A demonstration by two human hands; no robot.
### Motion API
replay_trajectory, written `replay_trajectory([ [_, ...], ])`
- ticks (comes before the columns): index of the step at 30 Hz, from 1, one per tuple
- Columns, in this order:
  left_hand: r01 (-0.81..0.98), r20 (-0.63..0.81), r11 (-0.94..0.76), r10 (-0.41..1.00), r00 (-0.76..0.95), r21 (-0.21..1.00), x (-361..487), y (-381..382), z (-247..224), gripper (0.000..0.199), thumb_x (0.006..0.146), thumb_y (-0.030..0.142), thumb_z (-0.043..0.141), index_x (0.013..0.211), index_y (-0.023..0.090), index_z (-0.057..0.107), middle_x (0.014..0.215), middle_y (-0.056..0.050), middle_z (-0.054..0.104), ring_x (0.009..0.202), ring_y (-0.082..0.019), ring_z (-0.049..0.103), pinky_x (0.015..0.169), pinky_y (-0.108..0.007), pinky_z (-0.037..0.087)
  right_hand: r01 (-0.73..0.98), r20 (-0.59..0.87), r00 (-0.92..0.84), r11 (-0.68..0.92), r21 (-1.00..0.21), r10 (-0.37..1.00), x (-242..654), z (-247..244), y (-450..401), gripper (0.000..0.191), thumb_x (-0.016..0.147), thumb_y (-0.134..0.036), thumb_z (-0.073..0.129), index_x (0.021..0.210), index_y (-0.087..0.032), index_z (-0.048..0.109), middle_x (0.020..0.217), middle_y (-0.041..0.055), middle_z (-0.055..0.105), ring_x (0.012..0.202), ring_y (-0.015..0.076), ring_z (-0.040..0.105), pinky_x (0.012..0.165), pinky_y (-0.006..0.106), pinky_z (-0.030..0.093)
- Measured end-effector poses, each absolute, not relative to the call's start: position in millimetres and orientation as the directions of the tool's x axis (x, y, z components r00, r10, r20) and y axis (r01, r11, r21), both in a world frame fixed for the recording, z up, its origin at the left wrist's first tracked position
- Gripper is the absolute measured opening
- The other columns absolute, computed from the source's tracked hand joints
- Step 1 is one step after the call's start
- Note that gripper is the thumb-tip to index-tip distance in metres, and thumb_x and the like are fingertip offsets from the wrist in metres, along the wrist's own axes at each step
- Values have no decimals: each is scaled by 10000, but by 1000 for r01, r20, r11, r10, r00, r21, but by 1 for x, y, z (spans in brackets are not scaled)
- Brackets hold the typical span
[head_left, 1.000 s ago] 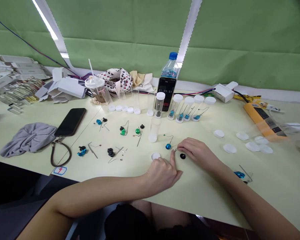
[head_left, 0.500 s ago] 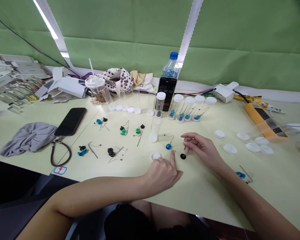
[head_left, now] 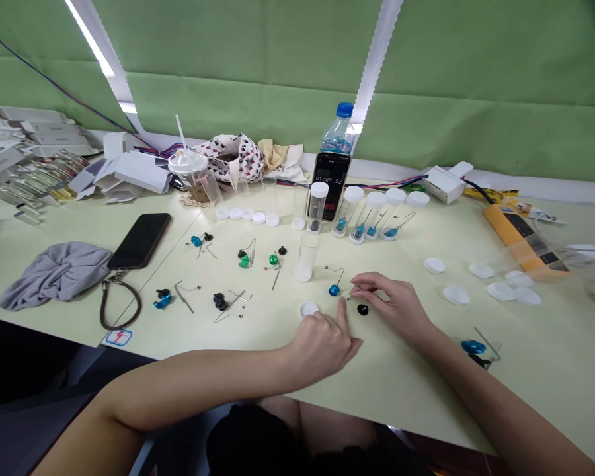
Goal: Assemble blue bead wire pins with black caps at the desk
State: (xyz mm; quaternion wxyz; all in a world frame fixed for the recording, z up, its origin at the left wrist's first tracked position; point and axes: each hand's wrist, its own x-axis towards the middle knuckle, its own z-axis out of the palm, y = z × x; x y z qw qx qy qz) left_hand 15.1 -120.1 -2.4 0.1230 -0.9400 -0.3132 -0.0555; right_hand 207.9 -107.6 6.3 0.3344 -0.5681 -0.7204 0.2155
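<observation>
My left hand [head_left: 322,347] rests on the table with its index finger stretched out and the other fingers curled. That fingertip touches the tabletop beside a tiny metal piece, perhaps a screw [head_left: 348,298]. Between the thumb and fingertips of my right hand [head_left: 394,301] is a thin metal rod that looks like a hex key [head_left: 357,287], its lower end close to the tiny piece. A blue bell [head_left: 334,290] with a bent wire lies just left of it. Below my right fingers sits a black round part [head_left: 363,309]. A white cap [head_left: 309,309] lies by my left knuckles.
An uncapped clear tube [head_left: 307,254] stands ahead, with capped tubes [head_left: 375,218] holding blue parts behind. Several sets of small parts [head_left: 245,258] lie left. White caps [head_left: 456,295] and a blue part [head_left: 473,347] lie right. A phone [head_left: 334,178] leans against a bottle [head_left: 340,129].
My right hand has moved left and slightly down, bringing the hex key toward the tiny piece by my left fingertip. My left hand has stayed in place.
</observation>
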Motion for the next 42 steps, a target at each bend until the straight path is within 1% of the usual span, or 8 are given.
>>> replay_trajectory([
  [8, 604, 223, -772, 565, 794, -196, 14, -120, -2, 679, 913, 455, 339, 1309, -90, 425, 532, -111, 568, 467, -205, 526, 428, -285, 292, 728, 247, -157, 281, -625, 956, 206, 7, -106, 113, 896, -287, 529, 965, -261, 615, 855, -33, 714, 777, 141, 680, 701, 249, 517],
  [16, 605, 199, -774, 573, 795, -187, 14, -120, 1, 675, 913, 462, 346, 1303, -81, 440, 539, -122, 575, 477, -199, 533, 448, -276, 292, 762, 305, -284, 407, -504, 909, 210, 9, -107, 171, 928, -281, 468, 996, -245, 621, 923, -4, 716, 819, 153, 678, 721, 270, 524],
  [22, 603, 205, -776, 569, 796, -187, 14, -120, -1, 667, 914, 462, 343, 1296, -72, 455, 534, -115, 571, 472, -203, 528, 437, -281, 282, 770, 309, -310, 429, -473, 899, 219, 3, -104, 187, 934, -231, 436, 962, -231, 621, 924, 7, 712, 825, 154, 669, 746, 281, 518],
  [28, 599, 202, -779, 567, 799, -186, 13, -120, -1, 667, 918, 455, 335, 1304, -79, 439, 533, -114, 567, 472, -201, 520, 437, -277, 273, 770, 335, -345, 469, -432, 877, 224, 8, -102, 206, 943, -227, 422, 935, -215, 627, 907, 38, 672, 829, 156, 632, 733, 289, 501],
  [33, 598, 216, -778, 561, 799, -193, 14, -120, 0, 664, 913, 457, 358, 1300, -74, 447, 534, -116, 572, 473, -192, 518, 443, -271, 280, 824, 290, -355, 444, -351, 888, 228, 6, -100, 218, 942, -249, 428, 924, -212, 642, 911, 44, 663, 828, 162, 623, 728, 294, 492],
  [36, 598, 225, -777, 558, 799, -195, 14, -120, -1, 660, 911, 456, 363, 1286, -77, 463, 537, -121, 577, 472, -190, 521, 441, -272, 290, 851, 268, -378, 447, -276, 886, 229, 5, -100, 215, 937, -240, 433, 913, -218, 646, 900, 44, 662, 830, 170, 621, 715, 296, 487],
  [39, 583, 260, -784, 530, 807, -211, 13, -118, -3, 623, 921, 422, 351, 1255, -85, 492, 546, -118, 578, 473, -192, 534, 420, -270, 300, 873, 259, -398, 450, -190, 880, 228, 4, -101, 214, 930, -210, 435, 880, -224, 643, 902, 47, 656, 836, 177, 607, 698, 301, 475],
  [42, 523, 346, -814, 428, 835, -254, 9, -114, -2, 540, 931, 355, 339, 1198, -71, 537, 536, -84, 560, 455, -184, 531, 398, -272, 313, 869, 283, -412, 466, -164, 866, 227, 4, -101, 219, 922, -195, 440, 848, -225, 643, 897, 54, 652, 848, 189, 585, 698, 314, 466],
])
